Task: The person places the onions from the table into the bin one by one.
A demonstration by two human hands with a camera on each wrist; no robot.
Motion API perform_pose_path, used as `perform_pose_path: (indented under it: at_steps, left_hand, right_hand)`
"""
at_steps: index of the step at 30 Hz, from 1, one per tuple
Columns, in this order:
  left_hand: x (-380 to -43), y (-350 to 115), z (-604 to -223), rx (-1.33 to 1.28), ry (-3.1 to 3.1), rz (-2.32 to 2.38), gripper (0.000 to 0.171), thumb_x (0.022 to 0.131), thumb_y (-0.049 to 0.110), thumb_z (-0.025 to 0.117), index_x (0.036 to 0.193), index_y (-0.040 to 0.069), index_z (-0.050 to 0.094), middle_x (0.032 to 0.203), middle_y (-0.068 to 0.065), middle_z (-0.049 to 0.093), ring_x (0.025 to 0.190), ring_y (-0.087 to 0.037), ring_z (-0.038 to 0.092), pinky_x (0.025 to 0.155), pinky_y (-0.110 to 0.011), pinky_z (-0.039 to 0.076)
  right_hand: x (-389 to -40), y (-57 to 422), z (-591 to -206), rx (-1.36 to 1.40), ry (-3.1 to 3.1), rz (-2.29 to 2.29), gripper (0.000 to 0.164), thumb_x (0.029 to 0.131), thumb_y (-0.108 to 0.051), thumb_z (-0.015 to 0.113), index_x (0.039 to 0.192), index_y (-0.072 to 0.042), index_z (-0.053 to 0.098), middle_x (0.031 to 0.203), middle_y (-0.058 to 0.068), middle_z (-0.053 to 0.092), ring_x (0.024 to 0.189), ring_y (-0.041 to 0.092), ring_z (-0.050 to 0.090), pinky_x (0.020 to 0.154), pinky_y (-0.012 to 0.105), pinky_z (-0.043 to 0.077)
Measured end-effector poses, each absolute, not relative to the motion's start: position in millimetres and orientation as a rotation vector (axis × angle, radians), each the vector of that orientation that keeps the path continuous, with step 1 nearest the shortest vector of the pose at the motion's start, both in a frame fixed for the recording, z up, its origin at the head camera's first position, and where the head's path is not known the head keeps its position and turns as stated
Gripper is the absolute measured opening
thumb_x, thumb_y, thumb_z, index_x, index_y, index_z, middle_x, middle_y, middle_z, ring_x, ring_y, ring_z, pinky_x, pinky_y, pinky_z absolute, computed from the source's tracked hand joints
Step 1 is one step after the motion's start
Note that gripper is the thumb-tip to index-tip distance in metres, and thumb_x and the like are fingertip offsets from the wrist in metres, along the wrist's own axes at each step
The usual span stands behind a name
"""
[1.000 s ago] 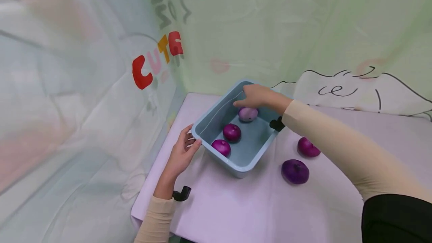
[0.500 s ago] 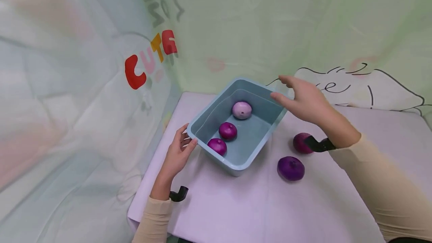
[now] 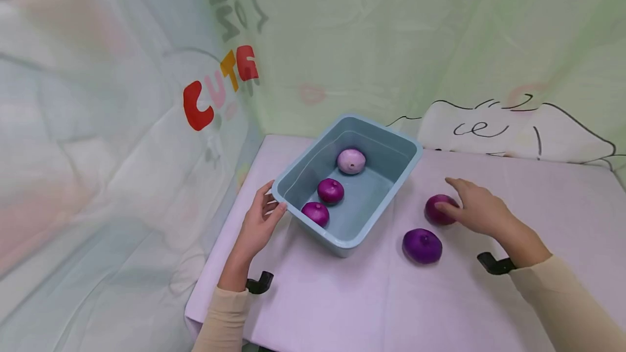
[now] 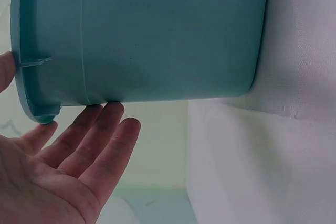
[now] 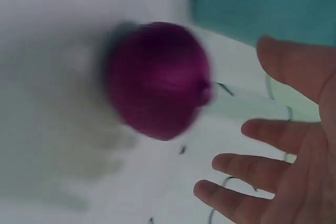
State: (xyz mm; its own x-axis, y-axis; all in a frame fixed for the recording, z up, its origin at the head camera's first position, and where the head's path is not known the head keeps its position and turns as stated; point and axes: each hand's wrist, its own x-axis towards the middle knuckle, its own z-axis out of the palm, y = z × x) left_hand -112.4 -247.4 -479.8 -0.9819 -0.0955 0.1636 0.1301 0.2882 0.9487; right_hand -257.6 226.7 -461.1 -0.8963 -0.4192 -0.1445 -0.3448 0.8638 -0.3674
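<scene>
My left hand holds the near-left corner of a blue-grey plastic basin. In the left wrist view its fingers lie against the basin's outer wall, with the thumb at the rim. Inside the basin are a pale purple round vegetable and two red onions, one in the middle and one at the near-left end. My right hand, fingers spread, hovers beside another red onion on the table. The right wrist view shows a gap between hand and onion.
A dark purple round vegetable lies on the pale lilac tablecloth, right of the basin. Printed curtains close off the back and the left. The table's left edge runs close to my left hand.
My right hand has come out of the basin, leaving the pale vegetable inside, and has moved right and down to the red onion on the table. The left hand stays at the corner.
</scene>
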Motion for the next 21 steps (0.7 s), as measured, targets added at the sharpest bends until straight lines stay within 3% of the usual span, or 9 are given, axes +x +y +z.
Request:
perform_pose_path:
  at_steps: [4,11,17,21]
  left_hand:
    - [-115,-247,-479,-0.017,-2.377,-1.785,0.067,0.104,0.024,0.069,0.160,0.023,0.033,0.145,-0.017,0.055,0.127,-0.033,0.058,0.102,-0.052,0.050]
    - [-102,-237,-459,0.053,-2.421,-1.786,0.068,0.105,0.017,0.066,0.162,0.012,0.030,0.147,-0.025,0.051,0.129,-0.039,0.056,0.104,-0.055,0.048]
    - [-102,-235,-463,0.034,-2.405,-1.753,0.067,0.105,0.016,0.065,0.162,0.015,0.030,0.147,-0.024,0.052,0.129,-0.040,0.056,0.103,-0.055,0.048]
    - [-106,-238,-467,0.046,-2.406,-1.726,0.066,0.104,0.015,0.066,0.161,0.016,0.032,0.145,-0.021,0.054,0.127,-0.039,0.057,0.102,-0.056,0.049]
  right_hand:
    - [-247,230,-489,-0.611,2.835,-0.377,0.090,0.091,-0.044,0.079,0.151,0.010,0.038,0.145,0.043,0.040,0.124,0.066,0.043,0.088,0.087,0.034]
    - [-239,231,-518,-0.535,2.889,-0.376,0.100,0.084,-0.039,0.086,0.154,0.007,0.031,0.145,0.041,0.040,0.125,0.065,0.040,0.091,0.089,0.024]
    - [-247,230,-532,-0.488,2.962,-0.373,0.101,0.079,-0.033,0.091,0.152,0.007,0.033,0.140,0.041,0.041,0.124,0.067,0.037,0.094,0.090,0.017]
    - [-251,229,-535,-0.489,3.026,-0.374,0.093,0.079,-0.029,0.091,0.147,0.007,0.038,0.134,0.041,0.045,0.120,0.068,0.040,0.092,0.090,0.018]
